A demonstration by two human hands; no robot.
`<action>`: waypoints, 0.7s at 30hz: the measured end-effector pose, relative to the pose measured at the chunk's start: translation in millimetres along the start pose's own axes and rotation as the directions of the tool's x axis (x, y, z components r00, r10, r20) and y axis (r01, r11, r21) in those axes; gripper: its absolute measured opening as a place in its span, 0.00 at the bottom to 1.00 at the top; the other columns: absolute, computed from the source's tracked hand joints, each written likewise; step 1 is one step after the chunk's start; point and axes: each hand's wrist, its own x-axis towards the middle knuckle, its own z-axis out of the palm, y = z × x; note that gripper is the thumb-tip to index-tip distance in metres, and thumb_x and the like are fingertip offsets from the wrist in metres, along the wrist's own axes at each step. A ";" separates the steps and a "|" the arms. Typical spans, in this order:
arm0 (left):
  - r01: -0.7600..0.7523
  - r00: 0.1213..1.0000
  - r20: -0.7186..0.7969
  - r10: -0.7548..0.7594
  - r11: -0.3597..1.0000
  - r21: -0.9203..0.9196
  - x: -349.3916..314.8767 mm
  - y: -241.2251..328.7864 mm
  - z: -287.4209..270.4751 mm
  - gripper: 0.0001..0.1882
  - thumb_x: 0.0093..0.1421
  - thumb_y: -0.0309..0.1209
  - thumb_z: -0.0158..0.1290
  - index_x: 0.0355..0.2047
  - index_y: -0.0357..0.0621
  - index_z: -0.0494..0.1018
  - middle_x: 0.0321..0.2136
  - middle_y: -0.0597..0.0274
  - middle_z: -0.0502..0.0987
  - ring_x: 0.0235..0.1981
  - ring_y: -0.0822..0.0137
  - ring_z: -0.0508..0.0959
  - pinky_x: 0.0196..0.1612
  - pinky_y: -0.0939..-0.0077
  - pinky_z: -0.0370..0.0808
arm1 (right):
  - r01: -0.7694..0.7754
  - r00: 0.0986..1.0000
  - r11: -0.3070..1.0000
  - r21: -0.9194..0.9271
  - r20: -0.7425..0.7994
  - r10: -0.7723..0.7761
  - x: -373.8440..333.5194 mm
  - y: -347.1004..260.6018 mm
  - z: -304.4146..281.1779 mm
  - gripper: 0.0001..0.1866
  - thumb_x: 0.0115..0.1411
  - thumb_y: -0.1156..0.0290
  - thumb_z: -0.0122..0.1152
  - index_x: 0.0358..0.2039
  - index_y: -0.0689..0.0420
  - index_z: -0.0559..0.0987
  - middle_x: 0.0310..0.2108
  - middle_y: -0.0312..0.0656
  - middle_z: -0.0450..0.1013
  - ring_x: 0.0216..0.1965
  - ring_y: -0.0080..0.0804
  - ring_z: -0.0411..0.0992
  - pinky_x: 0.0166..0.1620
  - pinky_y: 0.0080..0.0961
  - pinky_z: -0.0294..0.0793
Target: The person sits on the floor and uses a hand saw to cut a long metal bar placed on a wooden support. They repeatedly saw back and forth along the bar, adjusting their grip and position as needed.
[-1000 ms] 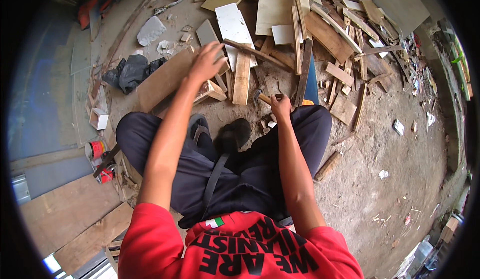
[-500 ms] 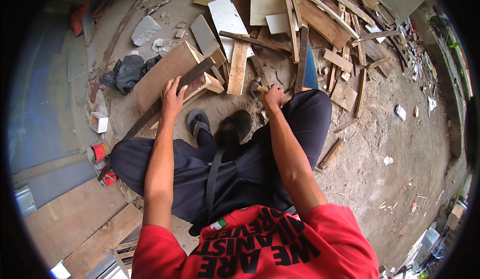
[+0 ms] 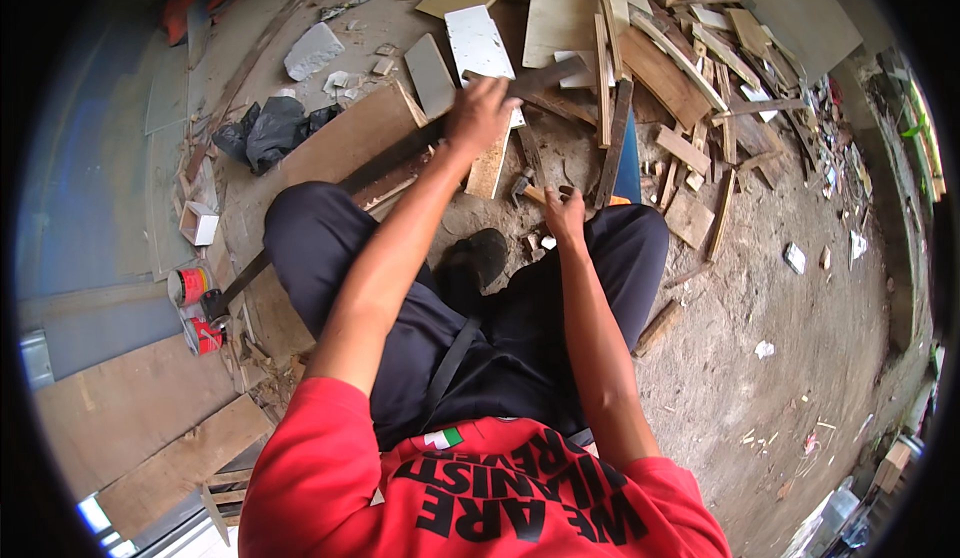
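My left hand [image 3: 480, 115], slightly blurred, is closed over a long dark wooden strip [image 3: 392, 156]. The strip slants from beyond that hand down past my left knee. Under it lies a wide brown board [image 3: 345, 136]. Close to my right knee, my right hand [image 3: 566, 215] grips a hammer [image 3: 522, 186] by its handle, the head pointing away to the left. Just ahead of the hammer lies a light wooden piece [image 3: 488, 165], partly covered.
Scrap boards and strips [image 3: 665, 73] are heaped ahead and to the right. A black plastic bag [image 3: 272, 130] and a pale block [image 3: 313, 52] lie on the left. Red cans [image 3: 188, 286] stand beside my left knee. A short wood piece [image 3: 658, 329] lies right of my leg.
My left hand has moved forward and right, and the dark strip has shifted the same way. My right hand still holds the hammer near my right knee.
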 end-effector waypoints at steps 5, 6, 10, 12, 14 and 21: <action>0.264 0.870 0.474 -0.135 0.940 -0.217 -22.0 50.9 37.5 0.28 0.64 0.43 0.54 0.58 0.36 0.68 0.52 0.50 0.72 0.54 0.53 0.72 0.60 0.57 0.67 | -0.164 0.986 0.933 0.319 0.017 0.167 -8.5 -55.3 -36.1 0.34 0.71 0.44 0.40 0.43 0.69 0.74 0.36 0.50 0.75 0.40 0.36 0.73 0.46 0.32 0.72; 0.212 0.901 0.419 -0.114 0.957 -0.196 -26.3 57.0 40.2 0.29 0.61 0.41 0.57 0.58 0.38 0.68 0.51 0.50 0.72 0.54 0.51 0.72 0.61 0.57 0.65 | -0.185 0.982 0.868 0.461 0.049 0.184 -6.7 -55.7 -41.0 0.36 0.69 0.40 0.40 0.48 0.66 0.73 0.42 0.48 0.74 0.40 0.35 0.75 0.47 0.29 0.71; 0.101 0.953 0.303 -0.024 0.965 -0.243 -33.7 52.0 30.4 0.35 0.56 0.40 0.61 0.61 0.40 0.65 0.54 0.49 0.71 0.57 0.50 0.70 0.62 0.60 0.63 | -0.324 0.946 0.715 0.620 0.199 0.257 -0.9 -61.7 -46.9 0.34 0.69 0.41 0.42 0.54 0.64 0.69 0.45 0.47 0.73 0.40 0.33 0.75 0.44 0.31 0.74; 0.078 0.962 0.272 -0.012 0.969 -0.235 -42.6 41.5 13.5 0.37 0.55 0.40 0.63 0.62 0.42 0.63 0.56 0.50 0.70 0.58 0.51 0.69 0.62 0.60 0.62 | -0.336 0.942 0.673 0.659 0.253 0.222 1.9 -66.3 -41.2 0.34 0.69 0.40 0.43 0.55 0.61 0.68 0.46 0.45 0.74 0.40 0.32 0.76 0.42 0.30 0.75; 0.098 0.960 0.277 -0.042 0.977 -0.189 -58.1 27.2 -6.6 0.39 0.53 0.41 0.64 0.63 0.43 0.62 0.57 0.50 0.69 0.60 0.52 0.68 0.63 0.60 0.61 | -0.262 0.960 0.682 0.683 0.259 0.110 3.1 -68.7 -32.5 0.34 0.68 0.40 0.45 0.57 0.60 0.67 0.45 0.45 0.74 0.40 0.31 0.76 0.41 0.29 0.75; 0.321 0.937 0.128 -0.324 0.946 0.050 -147.4 -38.5 -82.3 0.37 0.48 0.45 0.68 0.56 0.45 0.69 0.53 0.55 0.73 0.56 0.53 0.71 0.59 0.57 0.62 | -0.255 0.945 0.657 0.710 0.326 0.015 5.1 -68.5 -17.3 0.36 0.68 0.39 0.43 0.55 0.64 0.68 0.39 0.44 0.75 0.35 0.27 0.75 0.38 0.24 0.77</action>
